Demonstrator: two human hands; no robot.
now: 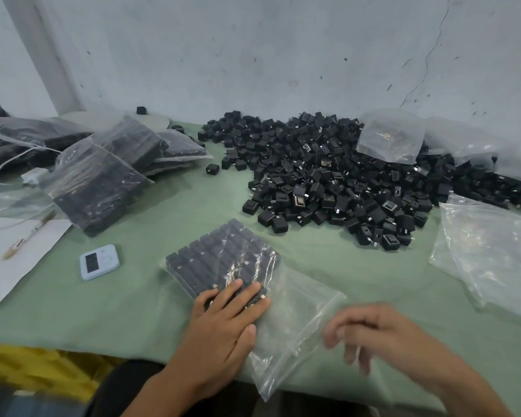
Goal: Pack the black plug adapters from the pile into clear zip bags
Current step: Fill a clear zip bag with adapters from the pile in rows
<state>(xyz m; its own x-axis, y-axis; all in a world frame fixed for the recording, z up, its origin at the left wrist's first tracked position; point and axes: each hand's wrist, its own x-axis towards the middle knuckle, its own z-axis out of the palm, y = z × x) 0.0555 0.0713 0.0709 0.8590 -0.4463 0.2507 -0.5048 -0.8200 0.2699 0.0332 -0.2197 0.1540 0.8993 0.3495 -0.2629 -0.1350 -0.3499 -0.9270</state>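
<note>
Pressing flat with straight fingers, the left hand (223,323) rests on a clear zip bag (286,326) holding neat rows of black plug adapters (220,260). The bag lies just on the camera side of the loose pile of black adapters (328,176). The right hand (382,335), blurred, hangs loosely curled just right of that bag; whether it touches the plastic I cannot tell.

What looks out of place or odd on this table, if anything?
A few adapters sit apart from the pile: one stray adapter lies alone on the green cloth left of it, a second adapter far back by the wall. A clear bag lies on top of the pile.
</note>
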